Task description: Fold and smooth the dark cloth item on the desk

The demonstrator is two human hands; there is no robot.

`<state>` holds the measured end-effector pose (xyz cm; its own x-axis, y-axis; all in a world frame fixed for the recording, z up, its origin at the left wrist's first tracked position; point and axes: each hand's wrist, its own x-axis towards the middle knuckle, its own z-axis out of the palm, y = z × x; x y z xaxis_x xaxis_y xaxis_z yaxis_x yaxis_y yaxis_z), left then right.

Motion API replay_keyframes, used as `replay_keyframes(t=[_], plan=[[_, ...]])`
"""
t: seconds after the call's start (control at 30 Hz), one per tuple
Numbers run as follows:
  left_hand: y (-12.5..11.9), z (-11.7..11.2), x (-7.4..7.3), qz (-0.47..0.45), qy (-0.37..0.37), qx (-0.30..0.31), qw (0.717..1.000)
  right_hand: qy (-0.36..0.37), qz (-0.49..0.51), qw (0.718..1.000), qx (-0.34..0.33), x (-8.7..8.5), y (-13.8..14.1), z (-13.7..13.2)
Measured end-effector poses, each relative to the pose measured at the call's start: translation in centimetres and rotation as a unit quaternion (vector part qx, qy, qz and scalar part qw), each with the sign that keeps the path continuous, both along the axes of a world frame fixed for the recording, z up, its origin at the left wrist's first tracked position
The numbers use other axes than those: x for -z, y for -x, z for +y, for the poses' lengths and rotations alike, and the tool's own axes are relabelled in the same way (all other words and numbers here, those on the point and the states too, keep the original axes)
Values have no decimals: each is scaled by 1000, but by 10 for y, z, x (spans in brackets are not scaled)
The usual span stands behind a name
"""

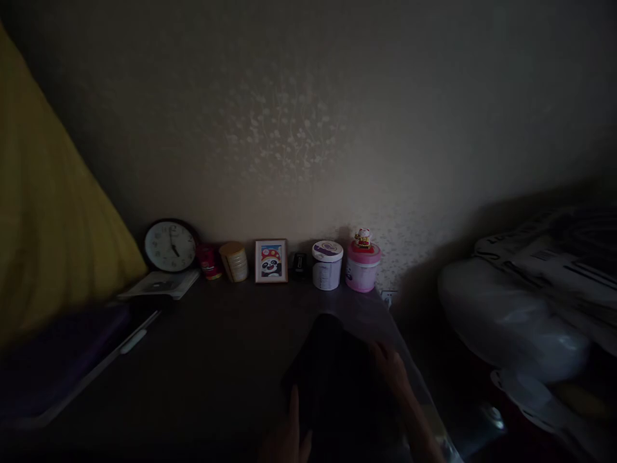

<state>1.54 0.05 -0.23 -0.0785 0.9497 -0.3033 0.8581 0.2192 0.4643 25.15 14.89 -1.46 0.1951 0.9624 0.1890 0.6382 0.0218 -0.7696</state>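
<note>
A black, soft-looking cloth item [332,366] lies on the dark table [207,360] in front of me; in this dim light its exact kind does not show. At its right edge, my right hand [391,368] has its fingers curled onto the fabric. My left hand [289,431] is at the item's lower left edge, with the index finger stretched forward and the thumb apart. The rest of that hand is dark and partly cut off by the frame's bottom.
Along the wall stand a round clock [171,245], a red container [209,262], a yellow-lidded jar [234,262], a panda picture frame [271,262], a white tub [328,267] and a pink tub [363,270] bearing a cat figurine [363,238]. Yellow curtain [53,206] hangs left; plastic-wrapped bags [515,321] sit right.
</note>
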Motion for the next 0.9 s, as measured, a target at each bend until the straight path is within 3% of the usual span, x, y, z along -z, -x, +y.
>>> replay_keyframes(t=[0.13,0.27,0.5,0.63,0.9], plan=[[1,-4,-8,10,-12,22,1000,11,23,1000,-3,10,4,-29],[0,-6,-13,26,-20,32,999,11,28,999,-11,9,13,-44],[0,-5,-2,42,-74,39,996,21,70,997,14,1,23,-61],[2,-4,-5,48,-65,39,996,15,74,997,21,0,30,-66],[3,-4,-11,12,-45,52,998,-9,148,988,-37,-32,47,-66]])
